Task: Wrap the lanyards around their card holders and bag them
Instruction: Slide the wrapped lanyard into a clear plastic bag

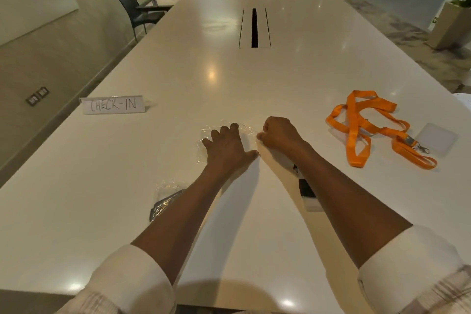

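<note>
My left hand (228, 146) lies flat with spread fingers on a clear plastic bag (248, 129) at the table's middle. My right hand (279, 134) is curled beside it and pinches the bag's right edge. Orange lanyards (367, 127) lie tangled at the right, their metal clip next to a clear card holder (437, 137). A bagged dark bundle (165, 202) sits partly hidden by my left forearm. A black lanyard with a white card holder (307, 192) peeks out beside my right forearm.
A white "CHECK-IN" sign (113, 105) stands at the left on the long white table (229, 79). A cable slot (254, 28) runs down the table's centre farther off. A dark chair (135, 11) stands beyond the left edge.
</note>
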Available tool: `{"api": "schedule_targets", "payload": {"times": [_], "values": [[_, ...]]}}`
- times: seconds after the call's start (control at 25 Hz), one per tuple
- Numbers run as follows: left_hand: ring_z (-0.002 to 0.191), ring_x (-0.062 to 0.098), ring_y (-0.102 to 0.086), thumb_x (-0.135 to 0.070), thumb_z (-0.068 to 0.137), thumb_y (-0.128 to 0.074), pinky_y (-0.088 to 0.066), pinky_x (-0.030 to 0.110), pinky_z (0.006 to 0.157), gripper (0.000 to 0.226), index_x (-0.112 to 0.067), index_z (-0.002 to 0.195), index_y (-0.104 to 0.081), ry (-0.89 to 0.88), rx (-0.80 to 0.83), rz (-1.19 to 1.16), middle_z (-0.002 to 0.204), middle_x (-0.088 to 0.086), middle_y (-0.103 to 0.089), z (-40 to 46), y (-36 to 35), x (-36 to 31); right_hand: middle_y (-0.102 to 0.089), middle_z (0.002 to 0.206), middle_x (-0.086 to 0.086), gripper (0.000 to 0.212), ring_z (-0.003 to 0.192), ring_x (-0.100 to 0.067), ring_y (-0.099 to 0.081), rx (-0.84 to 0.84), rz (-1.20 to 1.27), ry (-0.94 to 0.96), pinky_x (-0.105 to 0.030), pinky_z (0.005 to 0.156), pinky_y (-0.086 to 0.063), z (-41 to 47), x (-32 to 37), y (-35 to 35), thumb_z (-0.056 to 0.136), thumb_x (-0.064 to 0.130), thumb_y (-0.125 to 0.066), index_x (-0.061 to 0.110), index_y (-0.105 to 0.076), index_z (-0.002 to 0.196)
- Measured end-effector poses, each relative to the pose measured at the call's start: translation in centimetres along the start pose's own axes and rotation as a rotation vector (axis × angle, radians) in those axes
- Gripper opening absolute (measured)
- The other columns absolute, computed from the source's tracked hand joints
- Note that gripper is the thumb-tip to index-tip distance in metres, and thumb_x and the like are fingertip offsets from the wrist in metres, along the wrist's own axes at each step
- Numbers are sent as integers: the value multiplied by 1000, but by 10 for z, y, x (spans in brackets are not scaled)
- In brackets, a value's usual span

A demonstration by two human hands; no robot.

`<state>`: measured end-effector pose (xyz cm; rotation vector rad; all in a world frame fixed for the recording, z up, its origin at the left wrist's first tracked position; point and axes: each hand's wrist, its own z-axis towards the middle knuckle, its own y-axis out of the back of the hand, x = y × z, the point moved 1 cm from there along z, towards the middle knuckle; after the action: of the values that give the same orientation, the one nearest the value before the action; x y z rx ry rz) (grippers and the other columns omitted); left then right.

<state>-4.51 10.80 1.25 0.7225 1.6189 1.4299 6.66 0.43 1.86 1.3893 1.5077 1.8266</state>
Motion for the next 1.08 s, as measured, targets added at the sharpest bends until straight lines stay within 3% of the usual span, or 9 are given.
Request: {"api": "schedule_targets", "payload": {"times": [0.24, 0.52, 0.72, 0.92, 1.08], "values": [[124, 36, -44, -61, 75, -66, -33, 52, 98, 82, -18, 139, -36, -37, -30, -63, 132, 9, -53, -3, 1, 5, -70, 88, -3, 6, 87, -25, -67, -64, 66, -98, -35, 77, -56, 5, -2, -13, 78, 17, -65, 15, -68, 83], [128, 35, -40, -63, 84, -59, -32, 49, 96, 75, -20, 142, -36, 32, -109, -120, 137, 9, -49, -10, 46, 9, -68, 91, 2, 6, 88, -19, -63, -176, 304, -81, -34, 78, -52, -32, -1, 26, 87, 21, -63, 17, -64, 82], [143, 28, -23, -66, 70, -72, -23, 55, 108, 106, -31, 153, -14, -184, -104, -134, 156, 0, -28, -24, 71, 8, -73, 85, 4, 6, 76, -16, -70, -295, 784, -115, -39, 72, -58, -76, 8, 41, 84, 16, -61, 18, -67, 83], [149, 29, -10, -70, 62, -75, -18, 62, 112, 131, -34, 154, 10, -227, -181, -104, 162, 2, -8, -28, 57, 4, -75, 84, 0, 6, 76, -17, -72, -179, 1025, -71, -31, 69, -59, -103, 28, 33, 87, 12, -66, 13, -70, 91], [144, 29, -22, -71, 66, -70, -23, 62, 111, 119, -27, 155, -5, -246, -257, -107, 153, 5, -28, -23, 50, 11, -76, 89, -2, 17, 80, -18, -73, -109, 1112, -59, -26, 68, -59, -111, 31, 29, 95, 28, -60, 16, -72, 90]]}}
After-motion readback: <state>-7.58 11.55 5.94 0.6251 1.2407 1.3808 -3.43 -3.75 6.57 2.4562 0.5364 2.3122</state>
